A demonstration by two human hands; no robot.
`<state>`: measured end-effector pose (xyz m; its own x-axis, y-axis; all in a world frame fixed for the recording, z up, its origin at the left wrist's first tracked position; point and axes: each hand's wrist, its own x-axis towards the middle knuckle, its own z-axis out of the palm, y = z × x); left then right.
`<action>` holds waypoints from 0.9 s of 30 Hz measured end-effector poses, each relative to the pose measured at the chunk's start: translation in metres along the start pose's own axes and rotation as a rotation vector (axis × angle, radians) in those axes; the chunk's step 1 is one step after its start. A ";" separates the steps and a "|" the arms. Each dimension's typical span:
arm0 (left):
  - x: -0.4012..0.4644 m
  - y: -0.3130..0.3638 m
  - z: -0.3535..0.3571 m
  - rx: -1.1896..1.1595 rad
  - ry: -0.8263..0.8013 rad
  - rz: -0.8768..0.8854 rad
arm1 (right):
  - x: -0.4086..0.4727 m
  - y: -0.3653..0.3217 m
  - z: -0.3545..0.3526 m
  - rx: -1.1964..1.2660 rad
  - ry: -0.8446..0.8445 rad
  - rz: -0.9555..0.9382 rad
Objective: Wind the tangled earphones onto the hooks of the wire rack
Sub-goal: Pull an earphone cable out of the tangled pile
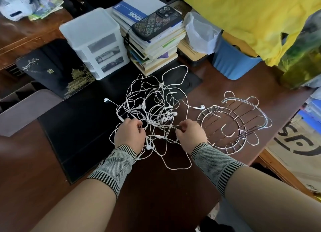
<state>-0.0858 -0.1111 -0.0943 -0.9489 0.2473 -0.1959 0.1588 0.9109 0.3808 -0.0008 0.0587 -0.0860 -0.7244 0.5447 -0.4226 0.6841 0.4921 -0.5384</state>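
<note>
A tangle of white wired earphones (pixel 152 106) sprawls over the middle of the dark wooden table, partly on a black mat (pixel 78 127). Several earbuds stick out of the heap. My left hand (pixel 129 136) sits at the near left edge of the tangle, fingers curled round some of its cords. My right hand (pixel 191 136) is at the near right edge and pinches a cord between thumb and fingers. The chrome wire rack (pixel 232 125) lies flat on the table just right of my right hand, its curved hooks bare.
Behind the tangle stand a white plastic drawer unit (pixel 97 42) and a stack of books (pixel 152 40) with a phone (pixel 156 23) on top. A blue bin (pixel 232 61) and yellow cloth (pixel 251 14) fill the back right. The table's edge runs close behind the rack.
</note>
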 end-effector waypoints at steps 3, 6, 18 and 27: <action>0.005 -0.007 -0.003 -0.103 0.127 -0.055 | 0.002 -0.001 0.003 -0.026 0.009 0.004; 0.018 -0.018 -0.011 -0.176 0.196 -0.188 | 0.002 -0.001 0.006 -0.041 0.023 -0.014; 0.083 -0.028 -0.009 -0.154 0.003 -0.468 | 0.001 -0.014 0.014 -0.035 -0.007 -0.081; 0.050 -0.009 -0.010 -0.475 0.202 -0.247 | 0.001 -0.020 0.009 0.021 0.019 -0.116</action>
<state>-0.1375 -0.1103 -0.0981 -0.9830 -0.0648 -0.1718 -0.1701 0.6740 0.7189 -0.0160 0.0433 -0.0824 -0.7966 0.4981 -0.3424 0.5938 0.5387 -0.5977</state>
